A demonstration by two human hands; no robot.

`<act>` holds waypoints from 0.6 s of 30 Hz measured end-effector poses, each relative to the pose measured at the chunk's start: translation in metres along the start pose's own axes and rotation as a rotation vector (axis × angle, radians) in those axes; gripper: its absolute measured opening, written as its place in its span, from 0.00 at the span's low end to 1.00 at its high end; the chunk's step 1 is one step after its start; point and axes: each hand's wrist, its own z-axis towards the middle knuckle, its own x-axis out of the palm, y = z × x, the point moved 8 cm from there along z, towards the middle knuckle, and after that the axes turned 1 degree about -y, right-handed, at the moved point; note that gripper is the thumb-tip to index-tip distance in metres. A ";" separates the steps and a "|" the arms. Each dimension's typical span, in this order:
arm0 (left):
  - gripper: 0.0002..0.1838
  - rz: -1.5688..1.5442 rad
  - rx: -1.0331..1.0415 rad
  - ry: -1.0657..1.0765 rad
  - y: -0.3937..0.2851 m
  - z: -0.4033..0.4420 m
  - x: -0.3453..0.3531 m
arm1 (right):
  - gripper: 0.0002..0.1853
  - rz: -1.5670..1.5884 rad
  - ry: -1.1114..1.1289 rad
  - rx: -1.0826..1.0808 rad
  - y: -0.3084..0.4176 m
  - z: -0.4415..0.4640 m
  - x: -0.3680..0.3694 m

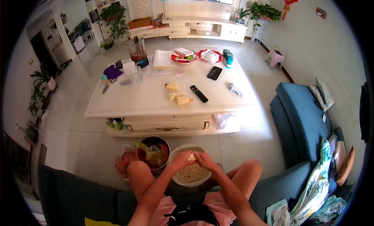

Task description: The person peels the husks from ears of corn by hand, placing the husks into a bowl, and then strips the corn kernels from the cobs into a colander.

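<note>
Both hands are closed around a pale corn cob [192,157], only a small part of which shows between the fingers. My left hand [182,160] grips it from the left and my right hand [203,160] from the right, with the two almost touching. Below them stands a cream plastic basket [177,151] on the floor between my knees. Loose corn kernels [191,172] cover its bottom. On the coffee table ahead lie a short cob piece [171,86] and another pale cob [184,100].
Left of the basket sits a round bin [166,143] with a plastic bag in it, beside a reddish plastic bag [124,160]. The white coffee table [132,103] holds a remote [199,93], a phone [214,73] and a blender [137,52]. A blue sofa [298,113] stands at right.
</note>
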 end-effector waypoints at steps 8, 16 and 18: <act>0.30 0.016 0.072 -0.003 0.000 -0.001 0.000 | 0.21 -0.225 0.019 -0.147 -0.012 0.004 0.004; 0.30 -0.004 0.015 0.044 0.008 0.000 0.003 | 0.26 -0.166 -0.031 -0.154 -0.018 0.004 0.005; 0.31 -0.059 -0.025 0.011 0.011 0.000 0.003 | 0.22 0.025 0.009 0.124 -0.044 0.007 0.005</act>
